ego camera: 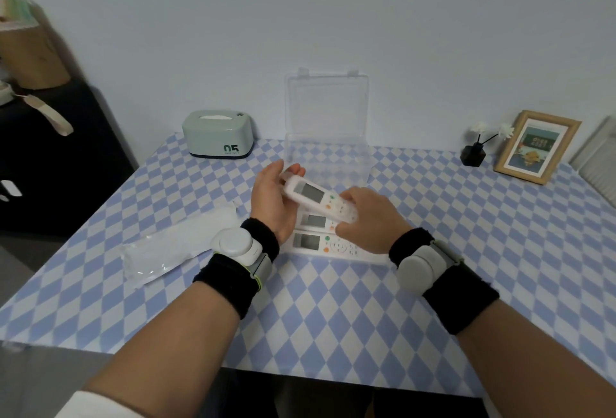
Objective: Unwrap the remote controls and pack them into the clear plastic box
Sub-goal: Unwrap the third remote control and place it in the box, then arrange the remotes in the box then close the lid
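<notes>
Remote (315,197) sits up off the table (433,251), held betw. both hands. L hand (271,199) cups the screen end, fingers curled behind it. R hand (365,214) grips the button end, fingers curled over the top. Long axis runs approx. 10 to 4 o'clock, screen end at 10.

Box (328,164) is what the next move turns on. It stands open on the table at 12 o'clock from the hands, just past the remote's screen end, lid (328,104) tipped up vs. the wall. L hand is the nearer one, its fingertips near the box's front-left corner. R hand is further off, at approx. 5 o'clock from the box. We judge the box's long side runs 9 to 3, so the remote prob. needs a turn to lie along it before going in. We see nothing in the box.

Whether the remote has wrap on it we can't tell: its surface looks hazy, but no loose film shows.

Count:
- 3 remotes: the one in hand, plus 2nd remote (316,221) and 3rd remote (320,246) flat on the table right below the hands. They lie side by side, long axes approx. 9 to 3, the 3rd at 6 o'clock from the 2nd.
- 1 box.
- 1 wrapper (176,247), loose at 9 o'clock from the L wrist.
- 2 hands, both busy.
</notes>
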`<state>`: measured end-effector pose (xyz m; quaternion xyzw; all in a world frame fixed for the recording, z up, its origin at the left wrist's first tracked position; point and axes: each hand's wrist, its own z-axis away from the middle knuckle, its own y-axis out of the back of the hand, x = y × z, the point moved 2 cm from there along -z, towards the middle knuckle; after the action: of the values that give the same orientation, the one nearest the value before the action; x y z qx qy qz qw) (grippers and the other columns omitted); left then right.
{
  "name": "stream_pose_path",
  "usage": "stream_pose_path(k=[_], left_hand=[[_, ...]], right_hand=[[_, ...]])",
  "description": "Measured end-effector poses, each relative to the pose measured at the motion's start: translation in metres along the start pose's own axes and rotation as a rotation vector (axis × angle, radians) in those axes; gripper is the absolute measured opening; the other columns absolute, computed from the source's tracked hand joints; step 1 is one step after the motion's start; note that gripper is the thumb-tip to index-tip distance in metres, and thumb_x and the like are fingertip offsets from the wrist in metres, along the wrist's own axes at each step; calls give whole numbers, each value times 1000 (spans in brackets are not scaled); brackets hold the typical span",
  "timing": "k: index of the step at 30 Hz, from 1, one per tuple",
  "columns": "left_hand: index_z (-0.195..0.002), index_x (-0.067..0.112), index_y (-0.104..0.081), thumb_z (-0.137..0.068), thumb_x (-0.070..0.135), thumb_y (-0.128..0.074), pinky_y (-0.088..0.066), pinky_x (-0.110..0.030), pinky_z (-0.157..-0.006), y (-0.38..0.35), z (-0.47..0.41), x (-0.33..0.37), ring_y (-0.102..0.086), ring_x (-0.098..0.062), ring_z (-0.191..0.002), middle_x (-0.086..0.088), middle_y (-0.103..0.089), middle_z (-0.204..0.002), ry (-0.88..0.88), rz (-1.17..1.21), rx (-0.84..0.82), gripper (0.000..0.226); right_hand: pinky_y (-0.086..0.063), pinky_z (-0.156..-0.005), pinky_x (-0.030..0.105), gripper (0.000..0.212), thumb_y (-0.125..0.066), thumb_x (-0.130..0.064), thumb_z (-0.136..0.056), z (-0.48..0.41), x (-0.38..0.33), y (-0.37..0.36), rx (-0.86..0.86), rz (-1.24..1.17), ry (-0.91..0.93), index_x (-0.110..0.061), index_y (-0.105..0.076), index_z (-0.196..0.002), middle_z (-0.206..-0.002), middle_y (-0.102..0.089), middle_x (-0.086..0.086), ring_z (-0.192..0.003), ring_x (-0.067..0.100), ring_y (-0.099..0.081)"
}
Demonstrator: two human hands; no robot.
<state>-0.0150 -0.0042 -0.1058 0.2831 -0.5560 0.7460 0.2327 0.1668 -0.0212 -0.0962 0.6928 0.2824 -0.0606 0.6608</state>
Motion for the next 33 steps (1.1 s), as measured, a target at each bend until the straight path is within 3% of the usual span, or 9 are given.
stream_pose_path(k=[3,8,12,15,20,24,26,29,33], left_hand=[[-110,17,-55,-103,22,-55,-53,-34,-96,11,-13,13,-64,-20,-108,-9,-65,-112,-131,-229,100,9],[-103,19,-60,-100,20,-59,-54,-29,-91,22,-30,21,-66,-16,-104,-5,-68,-110,-218,-483,111,3],[-99,24,-62,-98,24,-63,-56,-34,-92,26,-45,17,-65,-15,-95,0,-68,-104,-272,-771,68,1],[-108,25,-63,-99,27,-61,-52,-28,-88,25,-57,11,-63,-13,-98,6,-67,-108,-329,-1032,-15,10],[-139,16,-59,-100,15,-56,-34,-33,-114,12,-78,2,-48,-27,-135,-10,-50,-147,-542,-1525,-120,39],[-152,18,-48,-104,16,-51,-24,-41,-124,0,-106,-4,-30,-34,-151,-12,-28,-166,-424,-1747,-136,48],[-148,16,-53,-105,17,-51,-28,-39,-121,1,-117,-6,-35,-33,-149,-13,-33,-164,-361,-1792,-145,43],[-130,11,-66,-104,15,-52,-41,-35,-101,1,-124,-6,-56,-35,-127,-15,-58,-139,-344,-1758,-129,29],[-126,10,-68,-105,13,-53,-42,-32,-95,2,-114,-6,-60,-33,-120,-14,-63,-130,-345,-1747,-121,26]], right_hand=[[-44,-86,27,54,-73,-27,-75,-13,21,2,-38,89,-46,-19,-56,-126,-117,-59,1,-99,17,-54],[-45,-84,28,49,-73,-28,-76,-32,37,-14,-155,152,-69,-22,-56,-121,-108,-54,-4,-92,14,-51],[-42,-79,25,46,-73,-29,-78,-45,44,-24,-249,195,-54,-24,-55,-120,-114,-57,-3,-92,13,-52],[-41,-79,24,52,-73,-29,-80,-53,49,-27,-340,183,-68,-24,-52,-127,-120,-58,-3,-95,12,-53],[-42,-83,26,65,-74,-29,-79,-61,46,-29,-455,189,-19,-24,-47,-139,-127,-60,-4,-108,17,-59],[-39,-86,27,63,-77,-34,-80,-69,48,-26,-506,227,44,-24,-50,-136,-124,-59,-4,-110,17,-56],[-37,-84,25,59,-77,-39,-81,-69,53,-23,-500,193,55,-26,-53,-133,-117,-58,-9,-102,11,-53],[-40,-78,22,53,-75,-37,-81,-66,65,-14,-408,92,11,-30,-56,-130,-108,-59,-16,-94,6,-56],[-47,-71,16,46,-76,-34,-76,-59,76,6,-312,-34,-49,-35,-60,-119,-104,-66,-17,-88,1,-64]])
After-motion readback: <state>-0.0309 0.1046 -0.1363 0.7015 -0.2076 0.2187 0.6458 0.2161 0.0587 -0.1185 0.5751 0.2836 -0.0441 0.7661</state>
